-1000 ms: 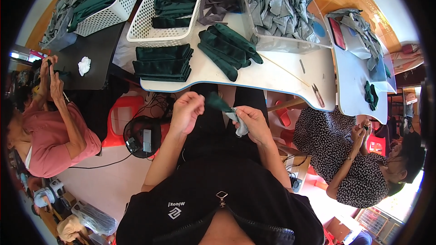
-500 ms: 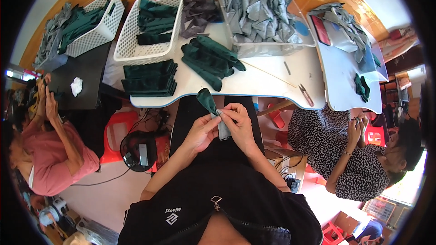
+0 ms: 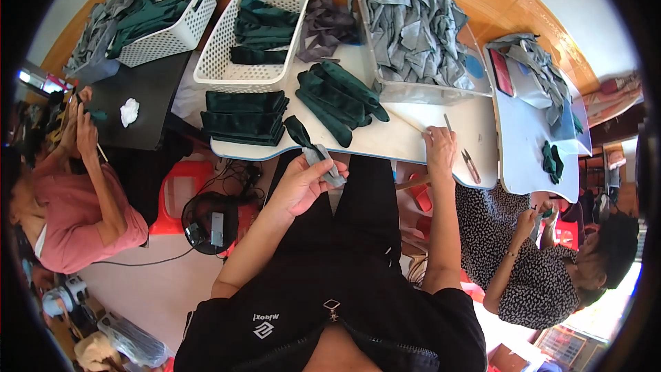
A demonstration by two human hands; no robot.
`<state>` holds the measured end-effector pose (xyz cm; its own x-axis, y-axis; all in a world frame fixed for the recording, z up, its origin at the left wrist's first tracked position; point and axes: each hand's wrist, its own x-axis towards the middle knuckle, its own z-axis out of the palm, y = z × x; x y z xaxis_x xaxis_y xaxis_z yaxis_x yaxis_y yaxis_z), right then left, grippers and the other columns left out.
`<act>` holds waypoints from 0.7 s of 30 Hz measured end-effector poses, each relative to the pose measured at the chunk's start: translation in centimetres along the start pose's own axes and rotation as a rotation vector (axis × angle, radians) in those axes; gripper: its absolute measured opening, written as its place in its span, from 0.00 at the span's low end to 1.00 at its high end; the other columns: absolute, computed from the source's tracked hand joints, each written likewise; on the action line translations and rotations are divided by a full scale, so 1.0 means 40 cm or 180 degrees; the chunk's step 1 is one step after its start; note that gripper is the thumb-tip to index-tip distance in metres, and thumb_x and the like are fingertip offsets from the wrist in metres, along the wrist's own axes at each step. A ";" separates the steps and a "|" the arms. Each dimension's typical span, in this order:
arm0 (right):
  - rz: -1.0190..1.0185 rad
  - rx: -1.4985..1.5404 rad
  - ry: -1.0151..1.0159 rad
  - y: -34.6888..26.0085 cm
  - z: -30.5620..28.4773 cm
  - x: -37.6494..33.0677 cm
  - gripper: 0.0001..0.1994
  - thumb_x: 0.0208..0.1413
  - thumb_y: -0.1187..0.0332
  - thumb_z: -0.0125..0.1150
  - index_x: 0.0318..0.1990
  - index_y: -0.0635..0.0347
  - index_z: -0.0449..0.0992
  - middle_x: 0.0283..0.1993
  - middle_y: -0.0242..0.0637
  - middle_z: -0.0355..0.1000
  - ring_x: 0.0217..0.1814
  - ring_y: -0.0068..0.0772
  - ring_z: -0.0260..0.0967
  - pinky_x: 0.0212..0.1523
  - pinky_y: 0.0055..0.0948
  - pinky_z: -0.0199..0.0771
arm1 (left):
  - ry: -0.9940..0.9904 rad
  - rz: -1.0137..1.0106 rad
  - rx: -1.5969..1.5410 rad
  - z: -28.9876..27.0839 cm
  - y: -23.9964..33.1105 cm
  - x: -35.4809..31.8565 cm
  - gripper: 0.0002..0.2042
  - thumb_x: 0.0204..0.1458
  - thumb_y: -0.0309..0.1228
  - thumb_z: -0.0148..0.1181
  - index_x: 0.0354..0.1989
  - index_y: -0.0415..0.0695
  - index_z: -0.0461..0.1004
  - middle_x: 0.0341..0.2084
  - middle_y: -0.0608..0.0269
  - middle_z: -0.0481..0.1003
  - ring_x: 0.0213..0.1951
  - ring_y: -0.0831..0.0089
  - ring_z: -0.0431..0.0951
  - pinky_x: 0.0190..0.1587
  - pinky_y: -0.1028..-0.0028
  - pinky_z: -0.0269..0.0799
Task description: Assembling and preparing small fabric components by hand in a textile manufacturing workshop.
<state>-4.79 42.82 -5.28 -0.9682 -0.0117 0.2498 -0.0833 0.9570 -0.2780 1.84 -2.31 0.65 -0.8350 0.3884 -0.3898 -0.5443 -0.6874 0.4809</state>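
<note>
My left hand is closed around a small strip of fabric, dark green velvet at its upper end and grey along the lower part. It is held over my lap, just off the table's front edge. My right hand rests at the white table, its fingertips pinched at the near end of a thin wooden stick. A short grey rod lies just beyond those fingers. To the hand's right are small thread snips. Dark green velvet strips are spread on the table, beside a neat stack.
Behind the strips stand a white perforated basket and a clear bin piled with grey fabric pieces. Co-workers sit at the left and right, at a black table and another white table.
My right hand has let go of the fabric strip and moved right and forward to the wooden stick. My left hand keeps the strip, now turned and slightly lower left. The view has shifted.
</note>
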 end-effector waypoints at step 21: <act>0.1179 0.2769 -0.1619 -0.364 -0.264 -0.220 0.12 0.94 0.71 0.75 0.72 0.64 0.97 0.47 0.38 0.88 0.48 0.33 0.88 0.52 0.35 0.86 | 0.0515 0.0428 -0.0652 0.055 -0.018 0.243 0.14 0.92 0.31 0.61 0.76 0.43 0.84 0.60 0.58 0.92 0.60 0.61 0.94 0.69 0.49 0.91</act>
<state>7.43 32.05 6.35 -0.9355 -0.0747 -0.3454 0.2907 0.3929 -0.8724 -6.08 3.30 -1.77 -0.8657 0.1938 -0.4614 -0.3881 -0.8421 0.3744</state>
